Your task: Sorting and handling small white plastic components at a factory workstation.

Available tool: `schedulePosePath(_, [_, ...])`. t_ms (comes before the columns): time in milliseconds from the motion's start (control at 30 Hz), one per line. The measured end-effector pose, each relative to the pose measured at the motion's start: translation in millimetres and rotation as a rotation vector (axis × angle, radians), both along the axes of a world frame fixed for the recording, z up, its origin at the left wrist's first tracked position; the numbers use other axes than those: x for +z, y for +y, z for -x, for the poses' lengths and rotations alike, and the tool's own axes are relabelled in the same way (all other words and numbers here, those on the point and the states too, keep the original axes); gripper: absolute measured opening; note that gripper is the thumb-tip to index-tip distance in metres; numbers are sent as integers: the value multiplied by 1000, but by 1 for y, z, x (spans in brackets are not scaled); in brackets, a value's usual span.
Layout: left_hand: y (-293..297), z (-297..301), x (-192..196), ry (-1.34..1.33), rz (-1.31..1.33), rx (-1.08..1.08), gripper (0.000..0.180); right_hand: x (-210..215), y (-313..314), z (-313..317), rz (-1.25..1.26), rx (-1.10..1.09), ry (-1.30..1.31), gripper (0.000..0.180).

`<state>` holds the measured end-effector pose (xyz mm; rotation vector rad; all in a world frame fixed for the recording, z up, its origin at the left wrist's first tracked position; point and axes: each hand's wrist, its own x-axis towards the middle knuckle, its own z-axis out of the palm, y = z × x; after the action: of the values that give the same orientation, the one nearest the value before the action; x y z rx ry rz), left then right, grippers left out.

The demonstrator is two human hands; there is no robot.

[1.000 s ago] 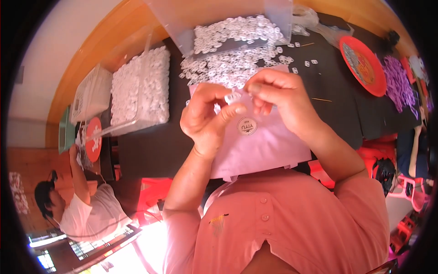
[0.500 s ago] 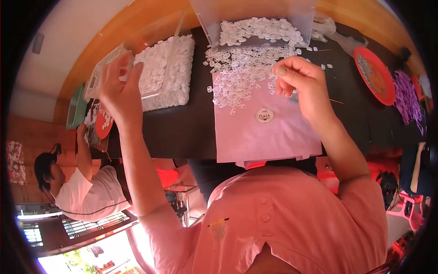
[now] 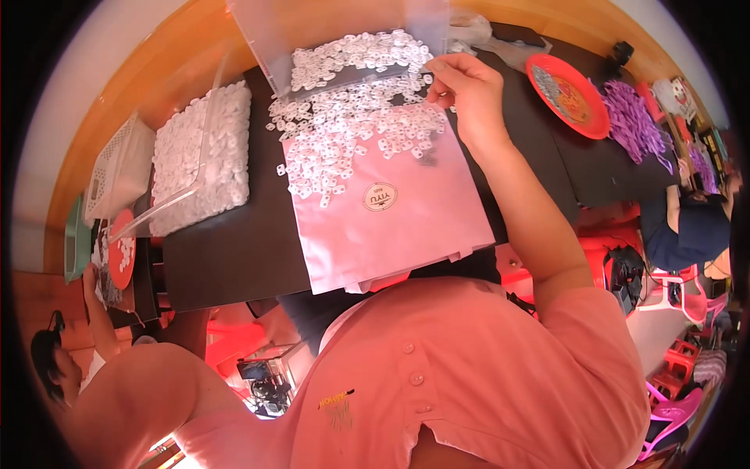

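Observation:
My right hand [image 3: 473,90] hovers over the right end of a loose pile of small white two-holed plastic pieces [image 3: 324,152], thumb and fingers pinched together. Whatever is between the fingertips is too small to make out. The pieces lie across the far half of a pink cloth bag [image 3: 414,242] and on the dark table beyond it. More of them fill the bottom of a clear plastic bin [image 3: 262,39] tipped on its side at the back. My left arm [image 3: 144,402] is bent at the lower left; its hand is out of view.
Left stand a clear tub of white pieces [image 3: 207,148], a white perforated basket [image 3: 117,168] and a green tray [image 3: 76,238]. A red plate [image 3: 590,117] with small metal bits and purple strips [image 3: 637,125] lie right. A co-worker [image 3: 51,363] sits far left.
My left hand has left its place over the clear tub and gone out of view, its arm drawn back. The view has turned rightward. My right hand stays by the pile, still pinched.

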<state>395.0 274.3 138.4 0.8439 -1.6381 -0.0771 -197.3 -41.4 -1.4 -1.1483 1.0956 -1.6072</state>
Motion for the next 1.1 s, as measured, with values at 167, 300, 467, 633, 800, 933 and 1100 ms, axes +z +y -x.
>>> schedulePosePath(167, [47, -39, -8, -86, 34, 35, 30, 0, -6, -11, -16, 17, -11, 12])
schedulePosePath(300, [0, 49, -16, -141, 60, 41, 29, -3, -10, 1, -76, 22, -38, 12])
schedulePosePath(467, [-24, 60, -28, -204, 87, 46, 28, -3, -17, 2, -59, -40, -36, 13])
schedulePosePath(633, [-70, 111, -40, -275, 114, 20, 27, -9, -23, 15, -45, -91, -28, 13])
schedulePosePath(800, [-68, 139, -1, -442, 154, 67, 27, -4, -29, 10, -58, -97, -59, 13])
schedulePosePath(933, [-242, 319, 5, -514, 201, 52, 26, 7, -16, 10, -69, -89, -102, 12])
schedulePosePath(1100, [-330, 416, -86, -79, -641, -379, 9, 37, 5, 23, -30, 55, -35, 13])
